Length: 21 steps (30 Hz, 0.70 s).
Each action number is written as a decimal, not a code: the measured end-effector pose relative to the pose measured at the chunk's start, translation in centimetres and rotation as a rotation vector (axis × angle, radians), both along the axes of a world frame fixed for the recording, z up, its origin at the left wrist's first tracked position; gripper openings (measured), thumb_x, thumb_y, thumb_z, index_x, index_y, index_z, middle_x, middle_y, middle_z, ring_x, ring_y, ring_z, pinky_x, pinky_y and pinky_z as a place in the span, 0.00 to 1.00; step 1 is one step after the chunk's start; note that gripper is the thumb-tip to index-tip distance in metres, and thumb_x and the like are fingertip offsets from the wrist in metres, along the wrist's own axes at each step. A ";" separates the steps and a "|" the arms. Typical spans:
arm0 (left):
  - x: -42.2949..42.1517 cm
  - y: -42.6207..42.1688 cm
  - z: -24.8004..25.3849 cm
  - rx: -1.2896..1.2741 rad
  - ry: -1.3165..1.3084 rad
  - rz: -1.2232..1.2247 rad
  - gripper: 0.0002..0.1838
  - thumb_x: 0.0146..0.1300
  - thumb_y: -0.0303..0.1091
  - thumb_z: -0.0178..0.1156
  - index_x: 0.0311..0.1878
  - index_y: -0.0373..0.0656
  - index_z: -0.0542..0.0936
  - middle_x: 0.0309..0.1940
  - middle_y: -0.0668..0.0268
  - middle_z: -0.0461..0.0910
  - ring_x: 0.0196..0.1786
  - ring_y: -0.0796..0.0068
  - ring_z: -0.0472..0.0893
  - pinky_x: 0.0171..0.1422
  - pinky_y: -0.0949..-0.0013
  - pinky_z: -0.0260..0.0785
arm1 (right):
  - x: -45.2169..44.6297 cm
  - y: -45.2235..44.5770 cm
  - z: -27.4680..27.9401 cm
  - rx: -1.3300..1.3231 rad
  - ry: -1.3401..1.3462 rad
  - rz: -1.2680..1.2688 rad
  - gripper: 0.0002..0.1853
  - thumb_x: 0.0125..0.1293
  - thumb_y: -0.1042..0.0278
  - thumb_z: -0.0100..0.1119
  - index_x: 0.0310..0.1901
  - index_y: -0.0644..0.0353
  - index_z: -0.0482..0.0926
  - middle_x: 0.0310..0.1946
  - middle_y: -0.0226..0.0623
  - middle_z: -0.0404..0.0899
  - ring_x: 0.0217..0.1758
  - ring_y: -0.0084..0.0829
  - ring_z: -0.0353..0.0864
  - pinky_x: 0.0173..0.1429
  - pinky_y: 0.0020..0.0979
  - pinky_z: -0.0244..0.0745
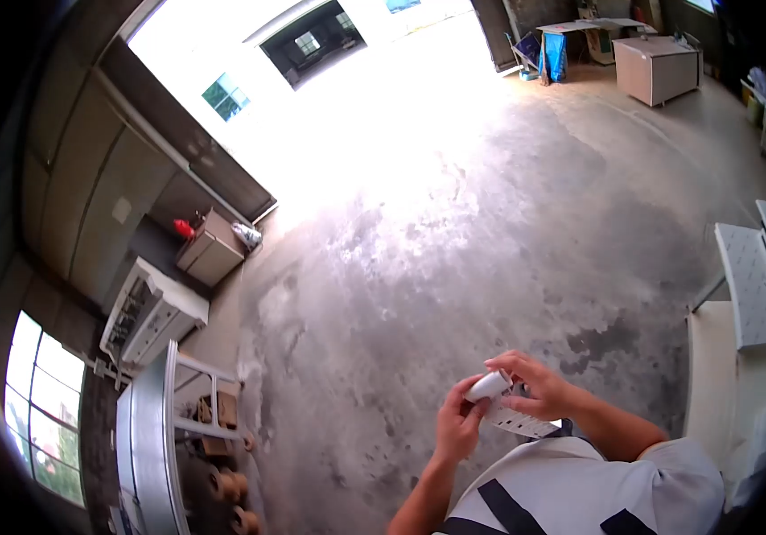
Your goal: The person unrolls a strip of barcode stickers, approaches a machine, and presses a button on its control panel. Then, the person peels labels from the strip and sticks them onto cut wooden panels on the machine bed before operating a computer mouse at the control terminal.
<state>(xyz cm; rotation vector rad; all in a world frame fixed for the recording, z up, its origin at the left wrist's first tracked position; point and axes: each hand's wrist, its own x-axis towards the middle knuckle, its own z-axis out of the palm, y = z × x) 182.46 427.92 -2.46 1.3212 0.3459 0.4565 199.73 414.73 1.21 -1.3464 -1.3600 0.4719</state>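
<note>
Near my chest, at the lower right of the head view, is a white roll (489, 386) with a flat white strip (522, 422) hanging from it. Dark marks run along the strip. My left hand (460, 419) is closed on the roll's left end, thumb and fingers around it. My right hand (535, 385) is curled at the roll's other end, its fingers over the top and its thumb low by the strip.
A metal-topped table (153, 437) stands at the lower left, with brown spools (228, 484) beneath. White panels (751, 285) lean at the right. Cabinets (658, 69) stand farther back. A bright doorway opens ahead over the concrete floor (383, 294).
</note>
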 end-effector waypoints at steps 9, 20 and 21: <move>27.6 31.0 -1.6 0.441 0.330 -0.034 0.22 0.72 0.20 0.60 0.67 0.41 0.71 0.55 0.60 0.81 0.55 0.73 0.81 0.59 0.68 0.76 | 27.0 31.7 -4.5 -0.359 0.221 0.198 0.30 0.76 0.64 0.58 0.75 0.50 0.60 0.52 0.49 0.83 0.56 0.48 0.84 0.61 0.42 0.77; 51.2 70.4 -2.5 -0.488 -0.089 -0.224 0.29 0.73 0.29 0.65 0.72 0.40 0.64 0.56 0.62 0.79 0.57 0.75 0.81 0.56 0.71 0.77 | 52.4 69.6 -3.7 -0.209 0.202 0.288 0.23 0.66 0.82 0.59 0.61 0.51 0.82 0.48 0.41 0.81 0.51 0.38 0.82 0.57 0.37 0.77; 54.0 74.8 -3.7 -0.306 -0.005 -0.203 0.28 0.73 0.29 0.64 0.72 0.40 0.66 0.56 0.63 0.79 0.58 0.75 0.80 0.56 0.70 0.78 | 54.8 73.6 -4.0 -0.152 0.175 0.270 0.22 0.65 0.81 0.61 0.61 0.53 0.82 0.47 0.41 0.79 0.51 0.39 0.81 0.57 0.37 0.76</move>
